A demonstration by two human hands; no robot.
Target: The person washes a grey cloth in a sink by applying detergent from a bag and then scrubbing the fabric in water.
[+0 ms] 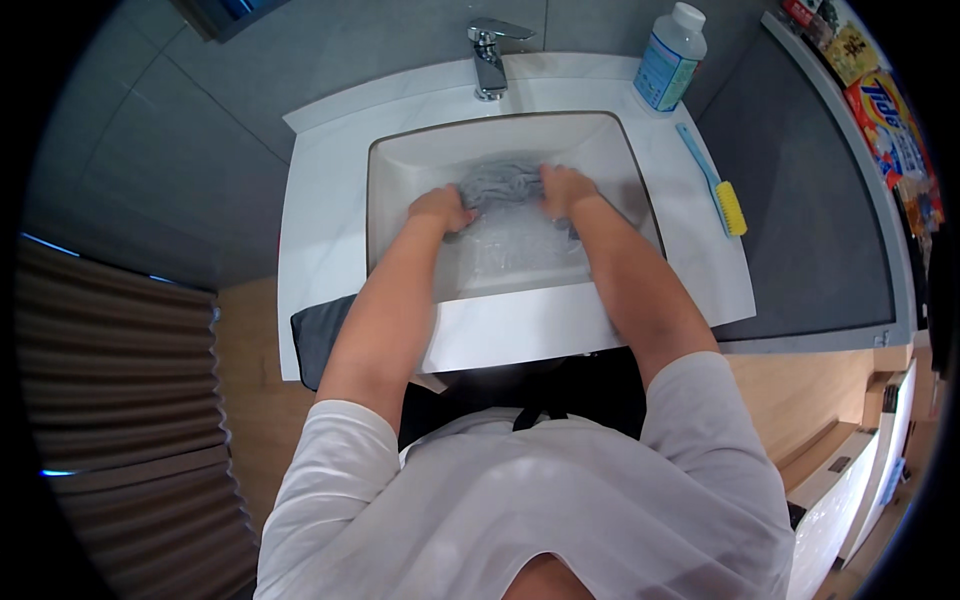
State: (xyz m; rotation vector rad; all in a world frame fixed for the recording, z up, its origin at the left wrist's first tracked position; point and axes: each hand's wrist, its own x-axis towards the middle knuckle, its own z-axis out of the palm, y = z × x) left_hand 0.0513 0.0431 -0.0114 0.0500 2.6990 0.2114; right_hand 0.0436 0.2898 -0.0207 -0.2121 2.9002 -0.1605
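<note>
A wet grey cloth (500,184) lies bunched in the water of a white rectangular sink (400,150). My left hand (441,208) grips the cloth's left end, its fingers partly under water. At the right end, my right hand (566,190) is closed on the same cloth, with its fingertips hidden behind the fabric and the hand. Clear, rippling water (520,245) covers the basin's bottom in front of the cloth. Above the sink's far rim stands a chrome faucet (488,60); no stream from it shows.
On the white counter's (325,200) right side stand a white-capped bottle (670,60) and a blue-handled brush (715,185) with yellow bristles. A dark cloth (318,340) hangs over the front left edge. Packages (885,125) line a shelf at far right.
</note>
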